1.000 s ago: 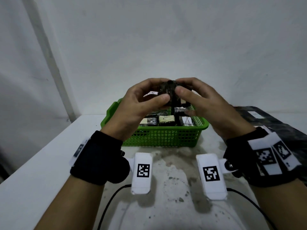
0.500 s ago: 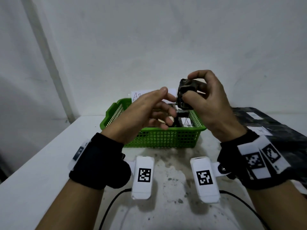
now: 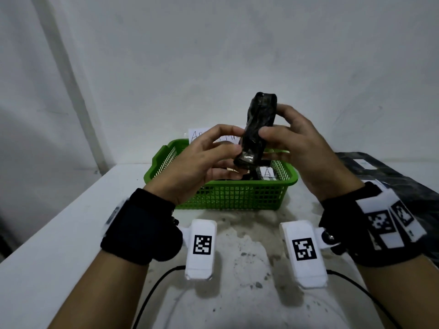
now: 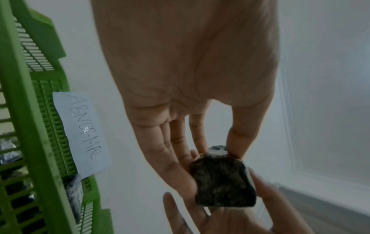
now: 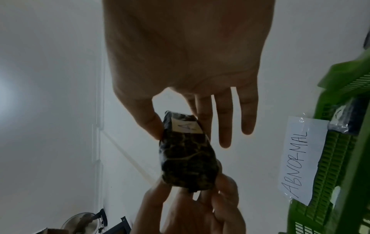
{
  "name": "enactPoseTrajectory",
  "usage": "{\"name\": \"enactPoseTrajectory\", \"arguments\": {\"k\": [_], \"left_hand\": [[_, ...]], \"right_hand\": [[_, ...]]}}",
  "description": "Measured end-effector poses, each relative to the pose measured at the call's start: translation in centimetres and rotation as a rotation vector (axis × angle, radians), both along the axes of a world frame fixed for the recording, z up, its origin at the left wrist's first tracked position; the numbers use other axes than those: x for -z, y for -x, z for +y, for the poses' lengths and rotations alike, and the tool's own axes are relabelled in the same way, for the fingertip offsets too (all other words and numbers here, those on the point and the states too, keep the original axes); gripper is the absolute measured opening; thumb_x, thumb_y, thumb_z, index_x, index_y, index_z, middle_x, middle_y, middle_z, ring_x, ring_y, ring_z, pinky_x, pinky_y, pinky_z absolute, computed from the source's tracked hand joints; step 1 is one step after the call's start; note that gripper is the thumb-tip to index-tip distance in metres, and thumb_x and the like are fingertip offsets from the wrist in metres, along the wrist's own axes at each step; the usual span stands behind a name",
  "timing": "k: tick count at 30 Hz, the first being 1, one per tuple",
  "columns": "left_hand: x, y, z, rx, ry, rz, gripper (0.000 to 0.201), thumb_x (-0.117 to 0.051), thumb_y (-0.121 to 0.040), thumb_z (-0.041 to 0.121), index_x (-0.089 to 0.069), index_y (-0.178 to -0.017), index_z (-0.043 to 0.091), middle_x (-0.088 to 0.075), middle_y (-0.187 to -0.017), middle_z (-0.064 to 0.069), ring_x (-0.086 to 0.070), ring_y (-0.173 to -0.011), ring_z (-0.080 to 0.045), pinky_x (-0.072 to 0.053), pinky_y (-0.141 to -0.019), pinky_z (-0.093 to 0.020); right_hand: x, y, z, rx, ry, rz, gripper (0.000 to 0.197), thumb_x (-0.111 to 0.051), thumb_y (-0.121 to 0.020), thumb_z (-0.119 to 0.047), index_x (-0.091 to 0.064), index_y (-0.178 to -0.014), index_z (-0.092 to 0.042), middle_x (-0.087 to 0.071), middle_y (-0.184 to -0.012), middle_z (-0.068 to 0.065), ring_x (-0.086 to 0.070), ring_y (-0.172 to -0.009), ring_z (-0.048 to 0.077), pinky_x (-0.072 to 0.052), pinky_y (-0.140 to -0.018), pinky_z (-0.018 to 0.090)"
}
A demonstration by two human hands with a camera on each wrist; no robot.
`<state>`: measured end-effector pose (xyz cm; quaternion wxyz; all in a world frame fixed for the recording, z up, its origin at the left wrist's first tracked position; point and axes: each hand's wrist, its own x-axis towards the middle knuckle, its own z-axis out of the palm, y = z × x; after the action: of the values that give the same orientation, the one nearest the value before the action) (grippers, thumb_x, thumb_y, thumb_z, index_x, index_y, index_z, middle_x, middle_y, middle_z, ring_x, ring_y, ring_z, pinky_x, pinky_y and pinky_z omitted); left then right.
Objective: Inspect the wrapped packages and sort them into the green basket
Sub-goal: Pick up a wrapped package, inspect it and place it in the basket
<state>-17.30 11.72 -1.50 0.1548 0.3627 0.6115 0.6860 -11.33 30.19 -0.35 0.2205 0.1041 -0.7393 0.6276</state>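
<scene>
A dark wrapped package stands upright in the air above the green basket. My left hand pinches its lower end between thumb and fingers. My right hand grips its middle from the right. In the right wrist view the package bears a pale label marked "A", and my right hand pinches that end. The left wrist view shows the package end-on, held by my left hand. Inside the basket lie other dark packages, one labelled "A".
A paper sign reading "ABNORMAL" hangs on the basket's far wall. A black sheet with white labels lies on the table at the right. The white table ends at the wall behind the basket. Cables trail from my wrists.
Half a second ago my left hand had let go while the right hand held the package alone. Now the left hand pinches its lower end again, and the package stands upright and higher.
</scene>
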Motion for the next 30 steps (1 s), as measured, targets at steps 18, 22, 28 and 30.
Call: {"name": "enactPoseTrajectory", "arguments": {"k": [18, 22, 28, 30], "left_hand": [[0.2, 0.1, 0.7, -0.262, 0.096, 0.255, 0.033, -0.073, -0.085, -0.001, -0.062, -0.104, 0.022, -0.067, -0.105, -0.002, -0.074, -0.090, -0.021, -0.057, -0.093, -0.049], [0.6, 0.4, 1.4, -0.314, 0.082, 0.272, 0.031, -0.070, -0.089, 0.000, -0.060, -0.112, 0.017, -0.065, -0.109, 0.000, -0.073, -0.092, -0.019, -0.059, -0.091, -0.046], [0.9, 0.7, 1.9, -0.263, 0.056, 0.032, 0.016, -0.054, -0.101, 0.012, -0.059, -0.116, 0.011, -0.066, -0.116, -0.019, -0.071, -0.081, -0.023, -0.061, -0.080, -0.031], [0.8, 0.7, 2.0, -0.231, 0.055, -0.012, 0.019, -0.053, -0.103, 0.019, -0.059, -0.118, 0.010, -0.069, -0.113, -0.014, -0.071, -0.075, -0.025, -0.061, -0.075, -0.029]], "right_hand": [[-0.2, -0.5, -0.4, -0.078, 0.008, 0.112, 0.008, -0.061, -0.100, -0.027, -0.062, -0.105, -0.020, -0.075, -0.093, -0.005, -0.075, -0.093, 0.015, -0.061, -0.071, 0.032], [-0.4, -0.5, -0.5, -0.033, 0.068, 0.161, 0.007, -0.063, -0.097, -0.013, -0.061, -0.093, -0.018, -0.070, -0.083, -0.002, -0.072, -0.083, 0.014, -0.060, -0.067, 0.033], [0.0, -0.1, -0.5, 0.058, 0.011, 0.370, 0.016, -0.056, -0.084, 0.000, -0.063, -0.088, -0.013, -0.076, -0.095, 0.015, -0.075, -0.094, 0.029, -0.062, -0.082, 0.051], [0.2, -0.1, -0.6, 0.037, 0.004, 0.387, 0.019, -0.055, -0.084, 0.005, -0.064, -0.089, -0.010, -0.076, -0.098, 0.014, -0.076, -0.092, 0.025, -0.063, -0.078, 0.043]]}}
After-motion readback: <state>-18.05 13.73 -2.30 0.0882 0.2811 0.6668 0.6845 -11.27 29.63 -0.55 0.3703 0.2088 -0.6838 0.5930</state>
